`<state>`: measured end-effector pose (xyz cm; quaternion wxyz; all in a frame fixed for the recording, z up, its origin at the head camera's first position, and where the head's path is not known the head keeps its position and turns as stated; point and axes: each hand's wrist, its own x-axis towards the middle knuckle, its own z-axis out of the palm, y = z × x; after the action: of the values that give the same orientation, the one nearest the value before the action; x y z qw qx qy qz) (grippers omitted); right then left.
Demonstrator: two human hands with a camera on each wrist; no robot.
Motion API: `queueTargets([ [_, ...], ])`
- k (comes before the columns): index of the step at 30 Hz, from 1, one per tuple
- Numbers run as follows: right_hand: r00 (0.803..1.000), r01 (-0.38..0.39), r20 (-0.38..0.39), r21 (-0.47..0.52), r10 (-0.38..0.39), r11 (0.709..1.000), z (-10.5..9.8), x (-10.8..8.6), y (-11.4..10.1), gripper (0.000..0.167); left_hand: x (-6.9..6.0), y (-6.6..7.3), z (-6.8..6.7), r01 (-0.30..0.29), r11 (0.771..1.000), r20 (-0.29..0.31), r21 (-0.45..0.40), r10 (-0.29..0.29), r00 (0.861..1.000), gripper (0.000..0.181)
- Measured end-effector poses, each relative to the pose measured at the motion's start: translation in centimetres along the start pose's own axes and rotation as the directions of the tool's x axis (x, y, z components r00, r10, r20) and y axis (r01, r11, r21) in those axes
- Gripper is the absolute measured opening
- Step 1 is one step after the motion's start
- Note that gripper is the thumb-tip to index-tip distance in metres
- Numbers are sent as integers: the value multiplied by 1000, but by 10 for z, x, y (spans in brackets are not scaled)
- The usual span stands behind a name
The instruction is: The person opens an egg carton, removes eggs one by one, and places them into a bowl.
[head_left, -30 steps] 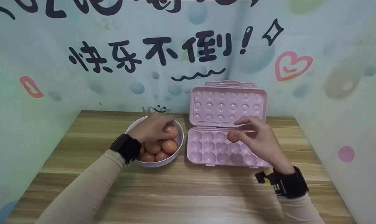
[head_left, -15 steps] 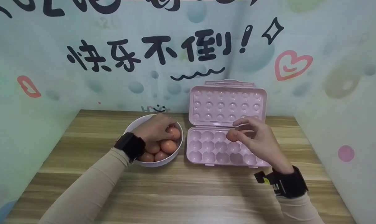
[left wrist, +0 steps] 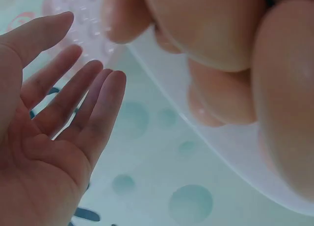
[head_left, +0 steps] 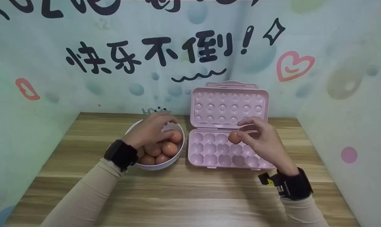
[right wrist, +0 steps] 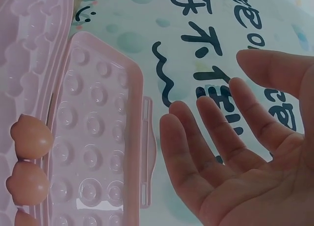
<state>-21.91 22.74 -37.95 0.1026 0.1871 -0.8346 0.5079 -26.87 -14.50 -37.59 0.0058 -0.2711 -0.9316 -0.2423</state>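
Over a white bowl (head_left: 152, 168) my left hand (head_left: 149, 129) hovers with fingers loosely bent and parted. Several brown eggs (head_left: 170, 148) fill the bowl; one egg (head_left: 177, 136) lies by the thumb. The left wrist view shows this hand (left wrist: 54, 128) holding nothing, beside the bowl's eggs (left wrist: 211, 30). My right hand (head_left: 264, 143) is above a pink egg carton (head_left: 199, 148), its thumb overlapping an egg (head_left: 234, 137) in the back row. In the right wrist view that hand (right wrist: 245, 172) is spread and holds nothing, apart from the carton's eggs (right wrist: 33, 137). The hand hides the carton's right part.
The carton's lid (head_left: 228, 107) stands raised at the back, near a printed backdrop (head_left: 115, 94). Bowl and carton stand side by side on a wooden table (head_left: 190, 195), a narrow gap between them. Printed walls border the table on both sides.
My left fingers have spread away from the egg at the bowl's right side, and that hand has drawn slightly left. My right hand stays almost where it was over the carton.
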Motion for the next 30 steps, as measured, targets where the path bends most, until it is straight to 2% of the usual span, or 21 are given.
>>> queueTargets([
  [2,1000,-3,3,4,3,1000,-1,0,-1,26,-6,6,-1,2,1000,-36,-13,-3,999,36],
  [5,1000,11,11,-26,-11,1000,-4,2,-1,28,-13,14,0,-26,999,-96,-29,23,995,38],
  [9,996,84,45,-139,-78,987,-9,10,2,31,-21,24,4,-75,997,-145,-5,74,987,40],
  [13,983,170,115,-280,-143,945,-14,24,11,37,-26,34,11,-156,986,-189,59,165,968,41],
  [17,965,221,217,-383,-145,897,-14,37,23,44,-29,44,21,-224,972,-226,74,235,945,42],
  [24,926,299,356,-485,-127,821,-5,52,44,42,-30,52,44,-265,964,-258,-2,255,932,43],
  [27,916,314,382,-490,-123,813,1,57,52,37,-29,54,52,-269,963,-272,-10,256,928,42],
  [30,908,328,401,-493,-125,806,6,61,59,31,-29,55,59,-254,967,-275,-13,241,931,42],
])
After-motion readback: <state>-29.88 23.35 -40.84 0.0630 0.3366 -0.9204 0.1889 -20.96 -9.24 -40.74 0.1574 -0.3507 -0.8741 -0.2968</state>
